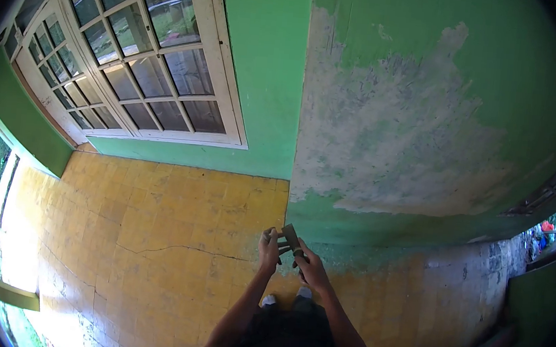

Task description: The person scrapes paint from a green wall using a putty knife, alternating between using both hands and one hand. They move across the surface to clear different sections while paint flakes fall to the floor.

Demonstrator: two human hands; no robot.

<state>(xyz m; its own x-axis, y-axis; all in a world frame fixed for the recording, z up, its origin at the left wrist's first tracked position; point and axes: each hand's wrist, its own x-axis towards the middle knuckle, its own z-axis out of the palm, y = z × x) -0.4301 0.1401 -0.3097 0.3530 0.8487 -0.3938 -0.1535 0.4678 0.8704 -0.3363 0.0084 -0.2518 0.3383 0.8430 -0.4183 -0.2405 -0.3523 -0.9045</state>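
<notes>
In front of my body, my right hand (311, 268) is closed around the handle of a putty knife (291, 236). Its flat, dull grey-brown blade points up and to the left. My left hand (268, 250) is closed close beside the blade, with fingers reaching toward it. Something small and brownish shows at its fingertips, too small to make out. Beyond both hands rises a green wall (412, 236) with a large patch of bare, whitish plaster (402, 132), ragged at the edges.
Yellow floor tiles (173, 223) with a long crack spread to the left. A white-framed paned window (148, 61) is set in the adjoining wall at upper left. Pale dust (356, 260) lies along the wall's foot. A dark green low wall (537, 292) stands at the far right.
</notes>
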